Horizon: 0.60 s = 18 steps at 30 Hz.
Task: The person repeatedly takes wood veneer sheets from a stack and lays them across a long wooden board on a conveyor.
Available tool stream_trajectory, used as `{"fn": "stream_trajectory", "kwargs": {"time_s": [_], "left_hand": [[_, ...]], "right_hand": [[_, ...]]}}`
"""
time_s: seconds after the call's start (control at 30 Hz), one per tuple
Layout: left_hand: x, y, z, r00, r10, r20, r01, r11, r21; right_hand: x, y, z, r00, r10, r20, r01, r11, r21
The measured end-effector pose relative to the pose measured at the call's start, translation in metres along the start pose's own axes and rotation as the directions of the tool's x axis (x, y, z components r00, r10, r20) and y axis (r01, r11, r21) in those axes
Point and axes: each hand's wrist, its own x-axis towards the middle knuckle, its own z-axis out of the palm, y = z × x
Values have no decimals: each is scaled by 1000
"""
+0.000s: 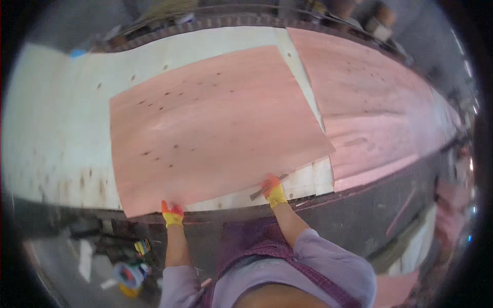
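Observation:
A pinkish-brown veneer sheet [221, 128] with dark knots lies askew on pale wood sheeting [61, 128]. My left hand [173, 212], in a yellow and orange-red glove, is closed on the near edge of this sheet, left of centre. In a matching glove, my right hand [274, 190] is closed around a narrow, flat, brownish blade-like tool [255, 195] beside the sheet's near edge. The tool sticks out on both sides of the fist. To the right, another pink veneer sheet [364, 102] lies wrinkled, with a pale gap between the two.
The worktop's dark near edge [303, 204] runs just in front of me. On the floor at lower left are a light blue round container [128, 275] and a yellow-and-black item [142, 247]. Pale and pink sheets [416, 246] stand at lower right. Clutter lines the far side.

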Motion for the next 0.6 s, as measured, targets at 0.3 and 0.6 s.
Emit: {"fn": "stream_trajectory", "kwargs": {"time_s": [0.3,0.6], "left_hand": [[39,23,35,994,34,101,-85,827,556],[-34,23,58,871,262,415,-478,644,597]], "right_hand": [[51,-61,18,940,-340,-24,333,904,268],[-114,-149,174,857,-507,95,466,840,279]]}}
